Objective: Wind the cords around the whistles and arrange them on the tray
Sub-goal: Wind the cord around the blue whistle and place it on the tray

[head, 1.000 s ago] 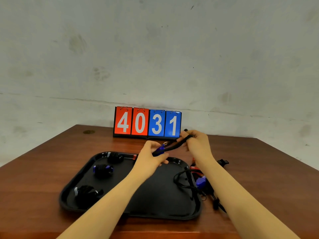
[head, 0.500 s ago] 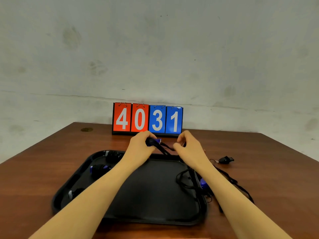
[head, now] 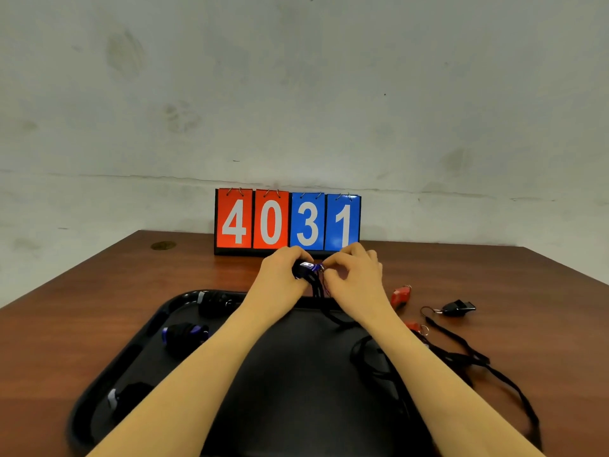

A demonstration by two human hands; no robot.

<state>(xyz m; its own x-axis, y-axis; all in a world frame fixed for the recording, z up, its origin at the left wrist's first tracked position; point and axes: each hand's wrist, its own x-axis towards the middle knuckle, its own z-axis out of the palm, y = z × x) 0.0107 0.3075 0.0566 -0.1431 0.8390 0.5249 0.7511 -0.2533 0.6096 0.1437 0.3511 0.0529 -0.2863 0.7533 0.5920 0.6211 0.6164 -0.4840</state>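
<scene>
Blue whistle (head: pixel 308 267) now sits gripped between both hands, its cord (head: pixel 317 285) hanging shorter.

Flip scoreboard (head: pixel 287 222) at table's far edge, red cards 4, 0, blue cards 3, 1

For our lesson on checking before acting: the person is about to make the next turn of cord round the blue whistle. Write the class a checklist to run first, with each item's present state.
1. Left hand has a grip on the small blue plastic whistle: ok.
2. Right hand pinches the black cord beside the whistle: ok.
3. Loose cord hangs free of the black plastic tray's rim: cannot tell.
4. Space on the tray for this whistle: ok, its middle is bare.
5. Three wound whistles lie along the tray's left side: ok.
6. All whistles wound: not ok, the black whistle and red whistle lie unwound on the brown wooden table.
</scene>
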